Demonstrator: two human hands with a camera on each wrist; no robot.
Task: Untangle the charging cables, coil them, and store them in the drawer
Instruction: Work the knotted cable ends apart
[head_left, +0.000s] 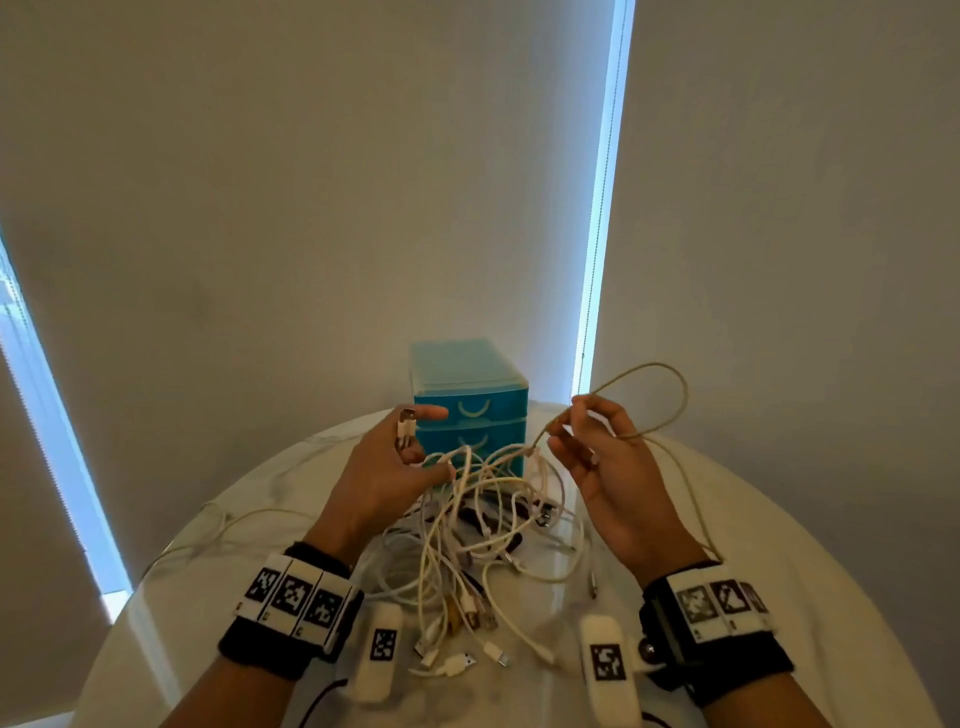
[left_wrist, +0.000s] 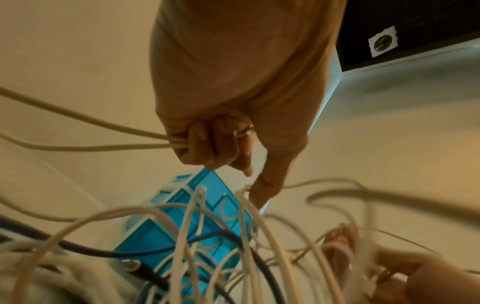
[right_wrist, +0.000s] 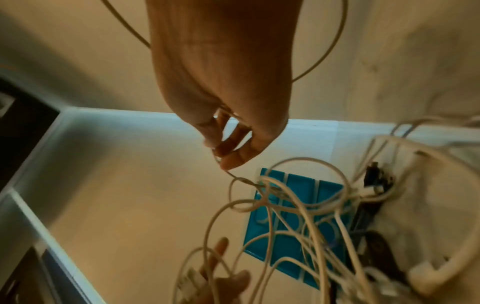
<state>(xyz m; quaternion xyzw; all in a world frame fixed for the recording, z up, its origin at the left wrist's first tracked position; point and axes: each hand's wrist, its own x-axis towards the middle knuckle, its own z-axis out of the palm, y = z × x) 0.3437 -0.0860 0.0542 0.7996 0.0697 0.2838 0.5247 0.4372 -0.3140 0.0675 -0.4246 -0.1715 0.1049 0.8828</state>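
Observation:
A tangle of white and beige charging cables (head_left: 483, 545) lies on the round white table (head_left: 779, 519), in front of a small blue drawer unit (head_left: 467, 374) with its drawers closed. My left hand (head_left: 415, 441) grips a white cable with a USB plug (head_left: 406, 426), index finger extended; in the left wrist view its curled fingers (left_wrist: 207, 148) hold two strands (left_wrist: 103, 147). My right hand (head_left: 561, 431) pinches a thin beige cable (head_left: 670, 384) that loops up behind it and runs down into the tangle. The right wrist view shows the right hand's pinch (right_wrist: 228, 156) above the drawer unit (right_wrist: 298, 185).
Loose plugs (head_left: 462, 662) lie at the tangle's near edge. One strand trails off left over the table (head_left: 234, 519). Plain walls with bright window strips (head_left: 597, 260) stand behind. Some dark cables (left_wrist: 85, 248) are mixed into the pile.

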